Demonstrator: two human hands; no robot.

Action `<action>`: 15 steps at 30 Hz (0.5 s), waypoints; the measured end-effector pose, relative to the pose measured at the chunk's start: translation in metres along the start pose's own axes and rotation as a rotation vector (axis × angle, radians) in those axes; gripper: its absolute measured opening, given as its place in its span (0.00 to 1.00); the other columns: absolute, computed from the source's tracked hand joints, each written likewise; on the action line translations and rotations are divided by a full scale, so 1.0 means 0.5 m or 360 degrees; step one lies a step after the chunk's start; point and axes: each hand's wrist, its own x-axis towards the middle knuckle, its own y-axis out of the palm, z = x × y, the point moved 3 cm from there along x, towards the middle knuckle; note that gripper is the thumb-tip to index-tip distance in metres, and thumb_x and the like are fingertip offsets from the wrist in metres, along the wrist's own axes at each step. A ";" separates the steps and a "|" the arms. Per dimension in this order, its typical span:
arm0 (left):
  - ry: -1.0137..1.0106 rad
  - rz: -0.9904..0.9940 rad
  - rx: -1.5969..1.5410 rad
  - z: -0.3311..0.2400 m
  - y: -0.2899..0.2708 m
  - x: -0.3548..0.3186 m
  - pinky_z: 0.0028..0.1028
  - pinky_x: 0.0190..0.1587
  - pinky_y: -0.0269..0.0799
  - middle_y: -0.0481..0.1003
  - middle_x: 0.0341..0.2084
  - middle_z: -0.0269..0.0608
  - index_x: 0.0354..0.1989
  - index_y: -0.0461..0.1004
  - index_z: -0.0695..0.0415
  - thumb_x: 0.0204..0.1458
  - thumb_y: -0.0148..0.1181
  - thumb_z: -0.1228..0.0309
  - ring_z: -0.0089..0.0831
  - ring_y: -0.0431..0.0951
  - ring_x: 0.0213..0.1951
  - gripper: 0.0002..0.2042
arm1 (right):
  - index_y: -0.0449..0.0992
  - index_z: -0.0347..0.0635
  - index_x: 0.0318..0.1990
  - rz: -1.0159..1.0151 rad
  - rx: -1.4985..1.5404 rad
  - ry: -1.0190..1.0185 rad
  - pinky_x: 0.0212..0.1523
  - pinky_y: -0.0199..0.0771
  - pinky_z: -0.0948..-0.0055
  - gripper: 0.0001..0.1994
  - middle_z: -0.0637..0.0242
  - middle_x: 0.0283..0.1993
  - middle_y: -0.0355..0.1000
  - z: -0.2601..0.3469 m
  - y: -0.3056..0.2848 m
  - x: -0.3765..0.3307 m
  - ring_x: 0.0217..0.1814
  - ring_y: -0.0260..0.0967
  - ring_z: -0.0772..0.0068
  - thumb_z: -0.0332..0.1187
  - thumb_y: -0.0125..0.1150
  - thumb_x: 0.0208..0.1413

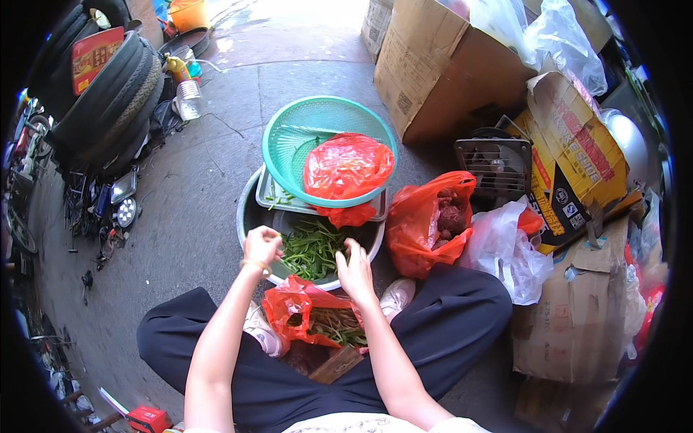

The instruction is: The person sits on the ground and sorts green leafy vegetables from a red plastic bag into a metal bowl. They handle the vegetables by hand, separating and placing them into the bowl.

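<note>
Green stalks [312, 249] are lying loose in a heap inside the metal basin [247, 216], filling its near half. The left hand [261, 245] is pinching a stalk at the basin's left rim; the right hand [354, 268] is curling its fingers closed on stalks at the near-right rim.

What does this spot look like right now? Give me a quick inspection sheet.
Surface: grey concrete ground, dusty.
Job's things: metal basin of green stems; red bag of trimmings between the knees.
Clutter: teal colander holding a red bag, cardboard boxes, plastic bags.
Hands: left hand and right hand over the basin, fingers pinched on stems.
Cables: nothing seen.
Surroundings: stacked tyres, orange bucket.
</note>
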 end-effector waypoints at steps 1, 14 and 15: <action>-0.0070 -0.0053 0.0041 0.001 0.006 0.034 0.21 0.18 0.71 0.74 0.20 0.41 0.29 0.71 0.64 0.41 0.53 0.79 0.24 0.75 0.17 0.06 | 0.66 0.39 0.41 0.0204 0.0189 0.0118 0.42 0.65 0.64 0.14 0.49 0.38 0.68 -0.007 -0.011 -0.015 0.40 0.66 0.51 0.37 0.48 0.49; -0.0154 0.0109 -0.0547 -0.026 0.049 0.186 0.27 0.33 0.73 0.68 0.41 0.48 0.48 0.61 0.66 0.51 0.46 0.74 0.33 0.73 0.36 0.16 | 0.68 0.39 0.40 0.0747 -0.1162 -0.0281 0.34 0.71 0.63 0.13 0.55 0.34 0.71 -0.234 0.224 -0.245 0.35 0.71 0.59 0.30 0.46 0.46; -0.0169 0.0162 -0.0408 -0.024 0.045 0.167 0.25 0.30 0.73 0.72 0.35 0.46 0.44 0.65 0.66 0.50 0.48 0.75 0.30 0.75 0.31 0.14 | 0.66 0.39 0.41 0.0662 -0.1229 -0.0363 0.31 0.71 0.66 0.14 0.59 0.34 0.70 -0.238 0.227 -0.250 0.34 0.71 0.61 0.31 0.47 0.45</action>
